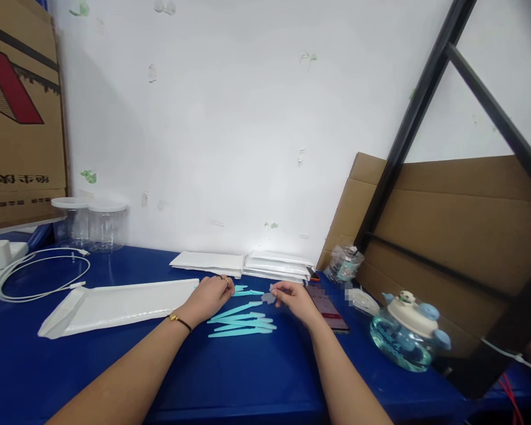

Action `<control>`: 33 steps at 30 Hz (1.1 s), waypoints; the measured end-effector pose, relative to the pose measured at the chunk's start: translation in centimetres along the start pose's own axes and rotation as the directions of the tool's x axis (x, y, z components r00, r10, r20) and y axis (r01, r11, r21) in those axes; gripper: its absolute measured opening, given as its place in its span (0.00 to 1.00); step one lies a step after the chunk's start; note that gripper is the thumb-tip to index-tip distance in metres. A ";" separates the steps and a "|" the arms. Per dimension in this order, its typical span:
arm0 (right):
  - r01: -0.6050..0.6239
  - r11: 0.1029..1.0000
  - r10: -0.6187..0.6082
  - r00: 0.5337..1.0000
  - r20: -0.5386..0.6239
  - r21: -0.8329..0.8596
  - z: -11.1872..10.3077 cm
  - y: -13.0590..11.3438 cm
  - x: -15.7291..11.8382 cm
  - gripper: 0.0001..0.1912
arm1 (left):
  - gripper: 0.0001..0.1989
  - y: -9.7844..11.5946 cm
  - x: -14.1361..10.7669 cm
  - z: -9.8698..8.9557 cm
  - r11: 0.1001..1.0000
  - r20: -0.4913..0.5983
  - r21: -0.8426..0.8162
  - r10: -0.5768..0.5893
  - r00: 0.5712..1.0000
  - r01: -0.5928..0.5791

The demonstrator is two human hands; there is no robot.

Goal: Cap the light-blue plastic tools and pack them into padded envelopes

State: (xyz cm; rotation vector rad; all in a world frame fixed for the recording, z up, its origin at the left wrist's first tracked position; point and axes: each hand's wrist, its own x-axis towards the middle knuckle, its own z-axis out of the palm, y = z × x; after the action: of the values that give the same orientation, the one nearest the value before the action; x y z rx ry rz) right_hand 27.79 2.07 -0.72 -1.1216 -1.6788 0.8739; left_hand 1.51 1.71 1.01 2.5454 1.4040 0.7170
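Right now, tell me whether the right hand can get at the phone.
Probably yes: the phone lies just beside the right hand, with nothing visible between them. That hand seems to pinch a small greyish piece, though, which may need setting down first.

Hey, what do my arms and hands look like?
Both forearms are bare, no sleeves in view. The left hand wears a golden ring and, at the wrist, a dark bracelet with a golden bead. The right hand shows no jewellery.

The right hand (294, 299) pinches a small translucent piece (268, 297) beside slim turquoise sticks (241, 333) on the blue table (239, 381); the left hand (211, 296) is at the far ones. A white envelope (124, 306) lies left, a phone (328, 309) right.
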 end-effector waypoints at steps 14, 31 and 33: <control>0.093 0.971 -0.069 0.991 0.116 -0.222 0.7 -0.4 -0.3 0.10 | 0.12 -0.2 0.2 0.2 0.999 0.003 0.037 0.010 1.000 -0.010; 0.115 0.826 -0.107 0.993 0.047 -0.552 -1.0 1.0 0.1 0.09 | 0.11 -1.0 0.1 0.6 0.990 0.050 0.137 0.008 0.999 -0.015; 0.122 0.789 -0.096 0.992 0.076 -0.602 -1.1 1.2 0.1 0.10 | 0.12 -1.4 0.2 0.6 0.981 0.045 0.194 -0.006 0.999 -0.002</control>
State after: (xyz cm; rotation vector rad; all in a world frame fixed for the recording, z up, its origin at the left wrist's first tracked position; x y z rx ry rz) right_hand 29.13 2.63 -1.38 -1.4087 -2.1127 0.2691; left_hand 0.87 2.70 0.08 2.6860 1.5312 0.5419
